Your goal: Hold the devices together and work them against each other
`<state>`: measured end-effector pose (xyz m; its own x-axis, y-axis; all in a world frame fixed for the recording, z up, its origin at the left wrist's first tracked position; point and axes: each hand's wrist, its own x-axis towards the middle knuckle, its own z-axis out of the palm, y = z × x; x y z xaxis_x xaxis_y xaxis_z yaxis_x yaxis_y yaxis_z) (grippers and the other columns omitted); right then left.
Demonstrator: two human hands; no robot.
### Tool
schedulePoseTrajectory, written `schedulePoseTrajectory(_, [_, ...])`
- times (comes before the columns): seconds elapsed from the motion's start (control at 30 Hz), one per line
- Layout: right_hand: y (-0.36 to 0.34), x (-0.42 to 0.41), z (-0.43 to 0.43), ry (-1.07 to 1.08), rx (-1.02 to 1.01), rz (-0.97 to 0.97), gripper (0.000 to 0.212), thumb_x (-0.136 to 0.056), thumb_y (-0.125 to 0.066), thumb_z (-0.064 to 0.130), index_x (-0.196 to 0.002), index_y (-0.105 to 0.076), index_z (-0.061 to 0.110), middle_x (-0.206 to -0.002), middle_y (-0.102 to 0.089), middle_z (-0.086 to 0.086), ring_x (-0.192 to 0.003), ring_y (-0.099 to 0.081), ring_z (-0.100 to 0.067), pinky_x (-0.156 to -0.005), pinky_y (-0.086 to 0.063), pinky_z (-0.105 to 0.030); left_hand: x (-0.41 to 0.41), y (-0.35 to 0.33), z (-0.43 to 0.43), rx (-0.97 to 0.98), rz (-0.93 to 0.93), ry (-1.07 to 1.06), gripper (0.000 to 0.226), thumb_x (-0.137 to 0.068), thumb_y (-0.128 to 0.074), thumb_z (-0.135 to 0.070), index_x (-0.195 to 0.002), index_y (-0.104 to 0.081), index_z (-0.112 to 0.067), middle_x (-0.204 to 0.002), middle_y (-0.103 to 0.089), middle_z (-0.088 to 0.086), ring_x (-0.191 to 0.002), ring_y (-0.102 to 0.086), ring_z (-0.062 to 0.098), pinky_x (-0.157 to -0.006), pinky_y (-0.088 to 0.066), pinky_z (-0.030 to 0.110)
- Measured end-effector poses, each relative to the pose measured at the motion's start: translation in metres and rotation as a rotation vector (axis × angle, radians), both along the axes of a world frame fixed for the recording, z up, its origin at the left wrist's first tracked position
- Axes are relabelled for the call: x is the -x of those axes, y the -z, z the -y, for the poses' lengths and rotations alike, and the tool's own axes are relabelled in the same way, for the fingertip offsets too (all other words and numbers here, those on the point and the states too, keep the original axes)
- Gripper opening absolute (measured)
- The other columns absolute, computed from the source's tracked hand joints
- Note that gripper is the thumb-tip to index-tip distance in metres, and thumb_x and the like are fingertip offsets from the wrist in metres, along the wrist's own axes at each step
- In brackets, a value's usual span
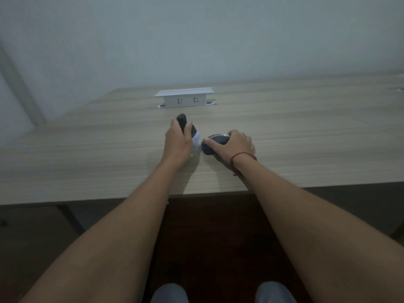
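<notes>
My left hand [178, 139] grips a dark rounded object [181, 119] that sticks up past my fingers, with something pale white [196, 139] showing beside the hand. My right hand [237, 143] lies over a black rounded object like a computer mouse [211, 145] and holds it against the wooden desk [87, 154]; a red string circles that wrist. The two hands sit close together near the middle of the desk. What exactly the dark objects are is hard to tell in the dim light.
A white pop-up socket box [184, 98] with two outlets stands raised at the back of the desk, cable holes at both ends. A grey wall rises behind. The desk's front edge runs over my forearms; my knees show at the bottom.
</notes>
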<state>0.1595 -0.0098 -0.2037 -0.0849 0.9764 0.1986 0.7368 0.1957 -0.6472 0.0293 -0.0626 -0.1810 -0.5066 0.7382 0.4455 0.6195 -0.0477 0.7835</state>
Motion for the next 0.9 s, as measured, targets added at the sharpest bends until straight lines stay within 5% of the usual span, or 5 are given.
schedulePoseTrajectory(0.37, [-0.008,-0.006,0.003,-0.149,0.005,0.021,0.056,-0.091,-0.042,0.051,-0.143,-0.04,0.031,-0.143,-0.038,-0.01,-0.134,-0.035,-0.028,-0.113,-0.026,-0.044,-0.006,-0.008,-0.002,-0.056,-0.018,-0.023,0.029,-0.1,-0.048,-0.027,-0.111,-0.055,-0.001,-0.098,-0.054,0.005,-0.087,-0.051,0.017,-0.075,-0.041,0.029])
schedulePoseTrajectory(0.57, [-0.006,-0.013,0.007,-0.175,0.083,-0.195,0.078,-0.078,-0.063,0.06,-0.142,-0.037,0.022,-0.141,-0.052,-0.005,-0.13,-0.046,-0.03,-0.111,-0.035,-0.051,0.006,-0.001,-0.001,0.115,-0.083,-0.038,0.034,-0.096,-0.055,-0.03,-0.11,-0.06,0.001,-0.106,-0.063,0.016,-0.086,-0.054,0.022,-0.072,-0.039,0.03])
schedulePoseTrajectory(0.73, [-0.009,-0.009,0.011,-0.154,0.058,-0.23,0.078,-0.067,-0.063,0.069,-0.128,-0.056,0.02,-0.131,-0.06,-0.008,-0.12,-0.055,-0.031,-0.102,-0.045,-0.05,0.005,-0.008,0.006,-0.061,-0.047,0.031,0.028,-0.094,-0.059,-0.031,-0.095,-0.063,-0.003,-0.09,-0.066,0.009,-0.083,-0.062,0.021,-0.069,-0.048,0.023])
schedulePoseTrajectory(0.8, [-0.01,-0.008,0.012,-0.162,0.056,-0.2,0.078,-0.07,-0.059,0.069,-0.133,-0.054,0.022,-0.136,-0.058,-0.007,-0.124,-0.053,-0.031,-0.105,-0.043,-0.05,0.001,-0.001,0.005,0.003,-0.108,0.006,0.023,-0.094,-0.059,-0.028,-0.095,-0.061,-0.005,-0.087,-0.063,0.003,-0.077,-0.058,0.014,-0.065,-0.042,0.016])
schedulePoseTrajectory(0.9, [-0.008,-0.011,0.009,-0.168,0.043,-0.143,0.061,-0.085,-0.056,0.057,-0.134,-0.053,0.021,-0.138,-0.057,-0.007,-0.127,-0.05,-0.03,-0.11,-0.036,-0.048,0.007,0.004,0.003,-0.013,-0.081,-0.071,0.027,-0.094,-0.06,-0.029,-0.097,-0.064,-0.002,-0.092,-0.066,0.009,-0.082,-0.061,0.02,-0.072,-0.047,0.028])
